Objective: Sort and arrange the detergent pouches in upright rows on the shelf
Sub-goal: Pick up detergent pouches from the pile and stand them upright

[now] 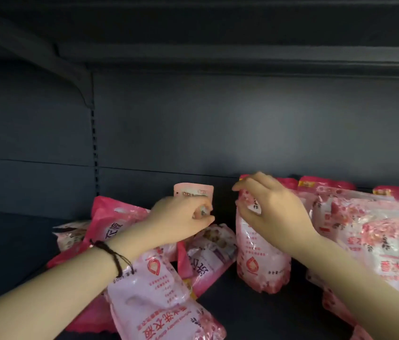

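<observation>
Pink detergent pouches lie in a jumbled pile (154, 285) on the dark shelf (255, 312) at left and centre. My left hand (181, 219) is closed on a pale pink pouch (193, 191) that stands up behind it, only its top showing. My right hand (272, 207) rests on the top of an upright pink pouch (259, 263) standing at the centre, fingers curled over its upper edge. Several more pouches stand in upright rows (370, 217) to the right of it.
The shelf's dark back panel (242, 131) rises behind the pouches, with a slotted upright (94, 148) at left. Bare shelf surface lies at far left (9, 253) and between the pile and the upright pouch. Another shelf overhangs above.
</observation>
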A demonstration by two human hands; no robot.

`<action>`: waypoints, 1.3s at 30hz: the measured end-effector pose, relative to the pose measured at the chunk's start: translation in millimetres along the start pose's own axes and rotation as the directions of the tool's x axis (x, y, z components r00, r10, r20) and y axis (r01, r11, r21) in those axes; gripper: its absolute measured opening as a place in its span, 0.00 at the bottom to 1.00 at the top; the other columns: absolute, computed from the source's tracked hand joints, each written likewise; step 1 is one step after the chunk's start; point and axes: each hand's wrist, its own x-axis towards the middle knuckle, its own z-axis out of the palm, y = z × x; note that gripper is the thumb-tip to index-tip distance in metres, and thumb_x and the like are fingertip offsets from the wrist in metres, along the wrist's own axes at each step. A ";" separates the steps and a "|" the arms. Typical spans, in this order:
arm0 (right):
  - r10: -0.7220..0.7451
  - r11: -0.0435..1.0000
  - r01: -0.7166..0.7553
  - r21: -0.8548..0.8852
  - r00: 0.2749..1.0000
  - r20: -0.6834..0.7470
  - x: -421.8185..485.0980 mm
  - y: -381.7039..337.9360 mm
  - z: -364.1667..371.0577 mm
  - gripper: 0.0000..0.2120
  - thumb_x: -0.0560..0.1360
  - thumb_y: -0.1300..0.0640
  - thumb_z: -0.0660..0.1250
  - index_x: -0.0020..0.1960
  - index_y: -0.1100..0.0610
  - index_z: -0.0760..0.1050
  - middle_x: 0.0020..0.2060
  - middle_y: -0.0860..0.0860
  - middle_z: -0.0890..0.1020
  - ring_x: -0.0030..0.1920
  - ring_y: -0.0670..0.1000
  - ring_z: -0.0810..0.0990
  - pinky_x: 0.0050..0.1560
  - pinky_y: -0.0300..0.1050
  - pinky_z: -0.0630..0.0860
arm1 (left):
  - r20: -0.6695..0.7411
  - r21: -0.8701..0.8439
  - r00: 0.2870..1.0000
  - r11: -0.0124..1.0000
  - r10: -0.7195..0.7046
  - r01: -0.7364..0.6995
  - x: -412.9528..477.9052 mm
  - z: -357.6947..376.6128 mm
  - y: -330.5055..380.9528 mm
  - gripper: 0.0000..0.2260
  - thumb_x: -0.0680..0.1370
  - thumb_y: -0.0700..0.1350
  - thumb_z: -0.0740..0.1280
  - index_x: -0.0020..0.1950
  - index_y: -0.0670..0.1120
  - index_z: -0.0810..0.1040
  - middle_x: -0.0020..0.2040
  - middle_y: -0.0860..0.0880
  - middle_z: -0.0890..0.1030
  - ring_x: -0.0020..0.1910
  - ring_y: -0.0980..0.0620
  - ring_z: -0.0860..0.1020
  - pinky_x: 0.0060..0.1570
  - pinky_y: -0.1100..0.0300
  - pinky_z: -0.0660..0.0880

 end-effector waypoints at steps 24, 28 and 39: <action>-0.119 0.984 -0.029 0.173 0.612 0.782 40.3 -121.1 115.1 0.16 0.81 0.52 0.57 0.68 0.48 0.69 0.63 0.48 0.76 0.62 0.50 0.74 0.64 0.52 0.70 | 0.212 0.221 0.975 0.968 0.072 -0.120 -105.1 -32.5 -136.0 0.25 0.74 0.70 0.52 0.53 0.55 0.78 0.47 0.56 0.78 0.49 0.53 0.74 0.47 0.56 0.69; -0.076 0.992 -0.031 0.119 0.602 0.795 46.4 -117.6 118.8 0.10 0.80 0.50 0.61 0.59 0.50 0.75 0.54 0.46 0.78 0.56 0.48 0.74 0.64 0.55 0.67 | 0.294 -0.145 0.956 0.988 -0.007 0.052 -100.1 -22.9 -135.3 0.21 0.72 0.70 0.59 0.44 0.55 0.78 0.40 0.55 0.79 0.41 0.53 0.78 0.39 0.53 0.73; -0.102 0.992 0.052 0.116 0.871 0.480 75.9 -123.8 89.4 0.08 0.78 0.50 0.64 0.54 0.49 0.78 0.54 0.44 0.76 0.57 0.49 0.73 0.62 0.55 0.66 | 0.190 -0.793 0.940 0.520 -0.285 0.318 -73.8 -23.5 -118.6 0.12 0.67 0.46 0.79 0.44 0.54 0.78 0.42 0.59 0.84 0.41 0.63 0.81 0.41 0.69 0.77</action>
